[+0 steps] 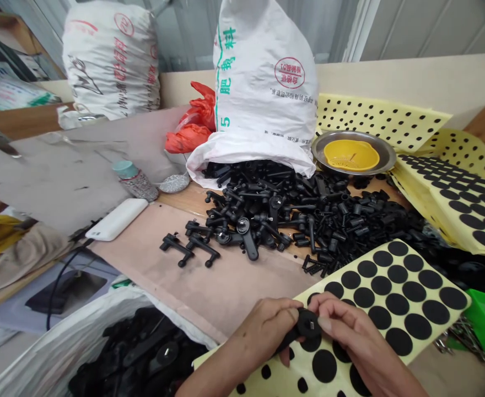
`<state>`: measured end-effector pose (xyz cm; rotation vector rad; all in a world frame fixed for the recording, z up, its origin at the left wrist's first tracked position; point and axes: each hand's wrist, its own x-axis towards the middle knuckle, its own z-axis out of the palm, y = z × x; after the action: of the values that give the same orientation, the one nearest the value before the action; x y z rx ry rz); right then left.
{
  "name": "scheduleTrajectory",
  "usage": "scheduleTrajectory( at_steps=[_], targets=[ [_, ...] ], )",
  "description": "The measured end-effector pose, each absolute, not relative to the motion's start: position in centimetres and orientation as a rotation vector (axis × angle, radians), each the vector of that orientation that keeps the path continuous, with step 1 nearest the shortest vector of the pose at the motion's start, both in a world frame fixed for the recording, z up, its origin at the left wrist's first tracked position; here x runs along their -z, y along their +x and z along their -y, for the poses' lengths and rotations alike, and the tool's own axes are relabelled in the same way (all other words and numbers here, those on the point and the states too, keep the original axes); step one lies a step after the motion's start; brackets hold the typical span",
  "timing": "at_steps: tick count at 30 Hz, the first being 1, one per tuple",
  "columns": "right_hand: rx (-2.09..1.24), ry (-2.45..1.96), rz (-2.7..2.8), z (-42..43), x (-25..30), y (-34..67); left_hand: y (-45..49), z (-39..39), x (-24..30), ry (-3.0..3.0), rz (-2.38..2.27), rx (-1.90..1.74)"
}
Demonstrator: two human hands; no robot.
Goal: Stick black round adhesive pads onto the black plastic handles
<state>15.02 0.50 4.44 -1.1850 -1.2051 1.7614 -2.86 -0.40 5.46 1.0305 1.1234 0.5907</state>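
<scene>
Worktop: pinkish board (209, 286), worn, runs from the near edge to the back wall.
Sack: white woven sack (263, 82) stands at the back centre with printed green characters; its mouth is open at the bottom.
Heap: loose black parts (329, 215) spill from the sack mouth across the board, a few strays lying apart on the left.
Pad sheet: yellow sheet (408, 353) of round black pads lies at the near edge under both hands; gaps show at its near end.
Open bag: white bag (60, 353) at lower left, dark parts inside.
Dish: steel dish (385, 151) right of the sack, holding a yellow strainer (352, 154).
Power bank: white power bank (116, 219) on the board's left edge, a cable at its near end.
Left hand (267, 331): fingers curled, pinching the black lever (306, 325) from the left.
Right hand (350, 336): thumb and fingertips pressed on the lever's round head.
Lever position: held between both hands, just above the pad sheet, at bottom centre.
</scene>
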Motion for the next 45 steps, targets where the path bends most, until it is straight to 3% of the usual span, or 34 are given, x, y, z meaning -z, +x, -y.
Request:
scheduleTrajectory(
  at_steps=[15, 24, 30, 36, 39, 43, 45],
  targets=[
    [-1.671, -1.200, 1.296, -0.6, -3.8, 15.0, -2.8, 0.6, -4.1, 1.111, -1.087, -0.603],
    [-1.429, -1.237, 1.558, -0.5, -3.2, 15.3, -2.9, 1.7, -4.1, 1.287, -1.239, -0.665],
    [-1.976, -1.182, 0.993, -0.1, -5.1, 14.9, -3.3, 2.9, -4.7, 1.254, -1.230, -0.772],
    [-1.993, -1.058, 0.675, 0.1, -5.2, 14.1, -3.9, 3.8, -4.5, 1.241, -1.241, -0.891],
    [-1.899, -1.124, 0.945, 0.6, -5.0, 13.2, -4.1, 4.3, -4.8, 1.270, -1.246, -0.893],
    [-1.483, -1.301, 1.493, 2.0, -5.2, 11.3, -4.1, 5.0, -5.2, 1.166, -1.180, -0.933],
    [-1.518, -1.258, 1.506, 2.5, -5.1, 10.7, -4.4, 5.3, -5.0, 1.008, -1.073, -0.980]
  ],
)
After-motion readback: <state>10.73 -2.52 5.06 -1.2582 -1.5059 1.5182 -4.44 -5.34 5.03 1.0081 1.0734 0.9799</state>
